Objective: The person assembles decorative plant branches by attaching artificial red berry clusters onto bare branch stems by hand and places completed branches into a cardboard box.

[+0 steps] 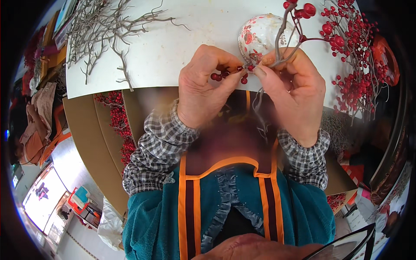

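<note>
In front of my chest, over the near edge of the white table, both my hands work close together. My left hand (203, 84) pinches a small sprig of red berries (219, 76) between thumb and forefinger. My right hand (297, 89) is closed on a grey artificial branch (281, 37). Its stem rises past the fingers, bearing red berries at the top, and its lower twigs hang below. The fingertips almost meet where sprig and branch come together; the exact join is hidden. Just behind the right fingers sits a rounded white object (261, 27) with red printing.
Bare grey branches (115, 26) lie at the table's (151, 65) far left. A heap of red-berried branches (353, 56) covers its right side. Below the left edge, an open cardboard box (93, 130) stands near more red berries (119, 119). An orange-red bag (385, 58) is far right.
</note>
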{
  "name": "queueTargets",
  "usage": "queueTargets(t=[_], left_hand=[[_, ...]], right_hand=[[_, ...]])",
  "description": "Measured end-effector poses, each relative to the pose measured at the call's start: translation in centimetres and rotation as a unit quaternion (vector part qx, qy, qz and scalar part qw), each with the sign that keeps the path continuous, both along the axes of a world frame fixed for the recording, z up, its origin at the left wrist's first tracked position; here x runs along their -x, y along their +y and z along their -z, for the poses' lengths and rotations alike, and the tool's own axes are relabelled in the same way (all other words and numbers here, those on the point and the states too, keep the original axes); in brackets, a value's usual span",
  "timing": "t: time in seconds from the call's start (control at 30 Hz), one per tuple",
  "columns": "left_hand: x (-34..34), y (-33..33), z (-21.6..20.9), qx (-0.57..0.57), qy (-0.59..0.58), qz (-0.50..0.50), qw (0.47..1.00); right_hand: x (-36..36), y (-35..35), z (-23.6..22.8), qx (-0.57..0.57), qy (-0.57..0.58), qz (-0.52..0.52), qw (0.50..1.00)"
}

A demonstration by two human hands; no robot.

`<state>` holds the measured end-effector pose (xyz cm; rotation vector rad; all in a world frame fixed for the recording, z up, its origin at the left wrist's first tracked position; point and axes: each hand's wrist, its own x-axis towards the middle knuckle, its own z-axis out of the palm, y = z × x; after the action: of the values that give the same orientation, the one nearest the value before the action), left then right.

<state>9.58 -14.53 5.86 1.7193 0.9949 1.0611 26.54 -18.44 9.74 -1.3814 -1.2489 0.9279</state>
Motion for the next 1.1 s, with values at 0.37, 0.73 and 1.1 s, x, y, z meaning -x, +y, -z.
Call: queueTargets(t=[0.37, 0.73, 1.1], left_hand=[[0.3, -0.5, 0.3, -0.039, 0.043, 0.031, 0.998], [0.2, -0.7, 0.3, 0.016, -0.007, 0.058, 0.998], [0.4, -0.6, 0.7, 0.015, -0.052, 0.084, 0.995]], right_hand=[[0.4, -0.2, 0.9, -0.008, -0.035, -0.003, 0.999], [0.4, -0.4, 1.2, 0.002, -0.044, 0.005, 0.999], [0.1, -0.8, 1.2, 0.004, 0.024, -0.009, 1.0]])
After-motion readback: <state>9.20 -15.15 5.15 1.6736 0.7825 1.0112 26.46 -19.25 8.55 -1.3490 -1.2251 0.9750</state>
